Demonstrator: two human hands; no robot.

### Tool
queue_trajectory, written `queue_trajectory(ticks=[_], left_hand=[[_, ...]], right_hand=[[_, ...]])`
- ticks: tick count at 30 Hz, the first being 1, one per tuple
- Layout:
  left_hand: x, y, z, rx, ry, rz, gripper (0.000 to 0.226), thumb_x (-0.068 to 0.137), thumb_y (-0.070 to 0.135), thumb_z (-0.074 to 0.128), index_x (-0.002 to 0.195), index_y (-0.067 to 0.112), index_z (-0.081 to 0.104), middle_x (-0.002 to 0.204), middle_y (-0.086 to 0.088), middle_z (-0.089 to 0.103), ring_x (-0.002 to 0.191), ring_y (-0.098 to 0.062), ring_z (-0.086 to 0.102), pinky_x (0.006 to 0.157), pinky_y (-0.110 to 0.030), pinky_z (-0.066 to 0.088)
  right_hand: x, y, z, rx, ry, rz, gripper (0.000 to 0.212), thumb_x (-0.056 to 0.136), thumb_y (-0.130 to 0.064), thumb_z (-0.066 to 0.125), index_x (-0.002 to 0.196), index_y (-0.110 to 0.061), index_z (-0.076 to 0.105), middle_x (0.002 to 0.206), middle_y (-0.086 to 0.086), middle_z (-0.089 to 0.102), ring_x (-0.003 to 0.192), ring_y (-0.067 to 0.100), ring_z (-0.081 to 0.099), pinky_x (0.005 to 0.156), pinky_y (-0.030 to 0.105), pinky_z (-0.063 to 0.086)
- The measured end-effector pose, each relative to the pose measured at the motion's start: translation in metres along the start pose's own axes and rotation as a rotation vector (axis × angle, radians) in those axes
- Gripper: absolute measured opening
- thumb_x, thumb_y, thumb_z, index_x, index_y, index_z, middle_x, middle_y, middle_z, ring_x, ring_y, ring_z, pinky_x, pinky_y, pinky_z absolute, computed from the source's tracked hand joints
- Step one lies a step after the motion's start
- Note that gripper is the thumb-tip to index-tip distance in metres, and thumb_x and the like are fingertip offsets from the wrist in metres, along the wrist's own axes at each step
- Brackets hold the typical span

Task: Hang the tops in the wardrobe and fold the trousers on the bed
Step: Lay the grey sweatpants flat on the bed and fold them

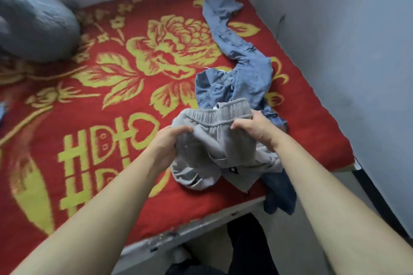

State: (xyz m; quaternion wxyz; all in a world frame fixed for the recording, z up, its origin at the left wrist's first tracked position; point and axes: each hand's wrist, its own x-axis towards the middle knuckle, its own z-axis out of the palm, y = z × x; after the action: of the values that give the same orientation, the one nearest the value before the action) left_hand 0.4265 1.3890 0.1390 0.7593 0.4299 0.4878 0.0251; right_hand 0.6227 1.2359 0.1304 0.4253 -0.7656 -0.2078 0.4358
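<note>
1. At the near right corner of the bed (201,225), I had both hands closed on the grey trousers (214,152). The left hand (169,140) pinched the cloth just under the elastic waistband. The right hand (254,127) gripped the waistband's other side.
2. The waist was lifted a little. The legs lay crumpled on the blanket (67,100) under my wrists.
3. The first risk, as I judged it, was that the legs looked twisted beneath the bunch. Folding from that state would lock in creases or leave one leg inside out.
4. The second risk was the jeans (281,194), which lay partly under the grey pair and hung over the bed edge. A sharp tug on the grey cloth could drag them to the floor.
5. The third risk was the blue trousers (245,67), sprawled just beyond my hands. Laying the grey pair flat there would tangle the two. The open blanket to the left looked safer.
6. For writing, a small dark patch (232,170) on the grey pair carried a pale mark too small for me to read.
7. The blanket showed a large yellow double-happiness character (105,140) among yellow flowers. I saw no other text.
8. A grey pillow (38,29) sat well apart at the far left.
</note>
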Motion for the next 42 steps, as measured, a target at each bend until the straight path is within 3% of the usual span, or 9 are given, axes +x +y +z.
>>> queue_trajectory(ticks=[4,9,12,16,24,27,30,35,42], left_hand=[[-0.090,0.035,-0.091,0.097,-0.091,0.138,0.033,0.083,0.029,0.076,0.113,0.015,0.073,0.110,-0.010,0.073,0.099,-0.025,0.070,0.081,-0.034,0.053],[-0.184,0.077,-0.187,0.273,0.112,0.464,0.015,0.085,0.004,0.071,0.092,0.016,0.064,0.079,-0.002,0.069,0.072,-0.016,0.065,0.056,-0.023,0.049],[-0.223,0.101,-0.218,0.329,0.320,0.670,0.021,0.082,-0.003,0.065,0.083,0.017,0.058,0.067,0.003,0.063,0.058,-0.007,0.058,0.049,-0.017,0.045],[-0.265,0.132,-0.235,0.316,0.537,0.873,0.021,0.080,0.000,0.063,0.080,0.020,0.056,0.061,0.008,0.057,0.053,-0.006,0.048,0.046,-0.021,0.039],[-0.318,0.155,-0.265,0.180,0.469,0.979,0.047,0.078,-0.022,0.036,0.090,0.019,0.056,0.062,0.003,0.053,0.051,-0.008,0.049,0.046,-0.023,0.038],[-0.321,0.149,-0.269,0.339,0.363,0.959,0.051,0.077,-0.023,0.036,0.086,0.014,0.071,0.070,-0.004,0.066,0.060,-0.014,0.060,0.056,-0.024,0.051],[-0.319,0.139,-0.274,0.486,0.377,0.930,0.052,0.070,-0.022,0.031,0.057,0.017,0.065,0.052,0.003,0.055,0.047,-0.007,0.048,0.044,-0.015,0.038],[-0.303,0.136,-0.279,0.541,0.380,0.847,0.038,0.072,-0.016,0.031,0.060,0.012,0.053,0.064,-0.009,0.049,0.061,-0.018,0.043,0.053,-0.024,0.034],[-0.299,0.133,-0.274,0.914,0.134,0.609,0.015,0.064,0.004,0.055,0.070,0.017,0.050,0.059,0.010,0.044,0.056,-0.006,0.038,0.047,-0.018,0.033]], right_hand=[[-0.052,-0.068,0.058,-0.342,0.088,-0.235,0.009,0.072,-0.039,0.072,0.075,-0.033,0.067,0.082,-0.014,0.068,0.077,0.004,0.063,0.067,0.024,0.046],[-0.122,-0.162,0.129,-0.780,0.057,-0.669,0.057,0.053,-0.064,0.059,0.095,-0.027,0.070,0.133,-0.011,0.053,0.122,0.014,0.043,0.106,0.039,0.029],[-0.164,-0.197,0.174,-0.707,-0.183,-0.838,0.040,0.061,-0.051,0.074,0.097,-0.033,0.072,0.118,-0.020,0.064,0.124,0.000,0.046,0.112,0.036,0.024],[-0.195,-0.217,0.220,-0.917,-0.255,-0.993,0.028,0.068,-0.053,0.063,0.072,-0.035,0.042,0.060,-0.012,0.051,0.066,0.004,0.051,0.096,0.033,0.034],[-0.196,-0.244,0.208,-0.982,-0.410,-0.456,0.047,0.061,-0.061,0.081,0.091,-0.026,0.073,0.088,-0.009,0.075,0.083,0.011,0.070,0.081,0.037,0.059],[-0.200,-0.242,0.200,-1.088,-0.404,-0.469,0.047,0.053,-0.068,0.079,0.081,-0.030,0.076,0.090,-0.012,0.073,0.085,0.004,0.067,0.078,0.030,0.058],[-0.202,-0.232,0.200,-1.032,-0.400,-0.541,0.039,0.055,-0.061,0.077,0.079,-0.031,0.075,0.112,-0.012,0.059,0.101,0.005,0.058,0.085,0.032,0.055],[-0.196,-0.211,0.207,-0.943,-0.496,-0.297,0.035,0.063,-0.037,0.082,0.091,-0.016,0.075,0.097,0.006,0.075,0.085,0.018,0.072,0.077,0.037,0.060],[-0.183,-0.191,0.205,-1.242,-0.473,-0.233,0.048,0.069,-0.056,0.078,0.091,-0.013,0.075,0.084,-0.003,0.068,0.077,0.014,0.063,0.067,0.030,0.052]])
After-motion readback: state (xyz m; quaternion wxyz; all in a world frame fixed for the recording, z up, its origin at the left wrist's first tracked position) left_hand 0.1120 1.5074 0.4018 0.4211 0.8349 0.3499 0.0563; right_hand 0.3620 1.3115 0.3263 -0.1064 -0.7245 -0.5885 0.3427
